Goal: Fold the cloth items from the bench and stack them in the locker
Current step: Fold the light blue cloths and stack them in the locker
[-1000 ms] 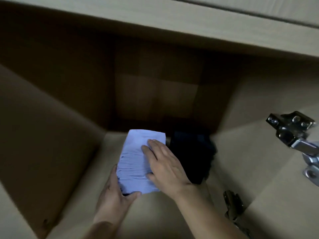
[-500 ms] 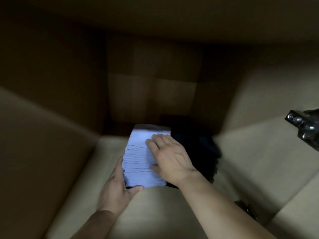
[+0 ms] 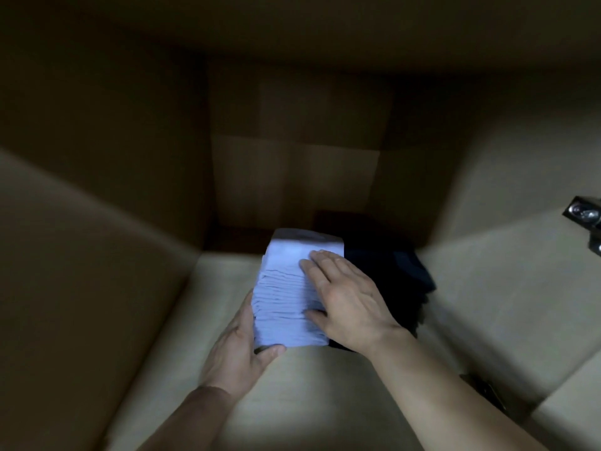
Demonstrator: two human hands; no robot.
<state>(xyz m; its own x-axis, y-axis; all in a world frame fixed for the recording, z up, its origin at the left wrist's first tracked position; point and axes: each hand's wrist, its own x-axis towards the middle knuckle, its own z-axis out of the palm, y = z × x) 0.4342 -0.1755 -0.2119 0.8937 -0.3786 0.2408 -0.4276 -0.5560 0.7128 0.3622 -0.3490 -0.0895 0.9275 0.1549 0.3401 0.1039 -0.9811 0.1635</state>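
- Both hands have nudged the folded pale-blue cloth (image 3: 283, 288) slightly deeper along the locker floor (image 3: 309, 402) in the past second.
- Left hand (image 3: 240, 346) grips its near-left corner, thumb on the front edge, fingers hidden behind the cloth.
- Right hand (image 3: 344, 297) lies flat on top, fingers together.
- Dark cloth (image 3: 390, 268) alongside melts into shadow.
- Hinge (image 3: 583, 213) is cut off at the right.

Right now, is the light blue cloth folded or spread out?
Folded. The light blue cloth is a compact rectangle inside the locker, with layered edges showing along its left side; the right hand rests flat on it.
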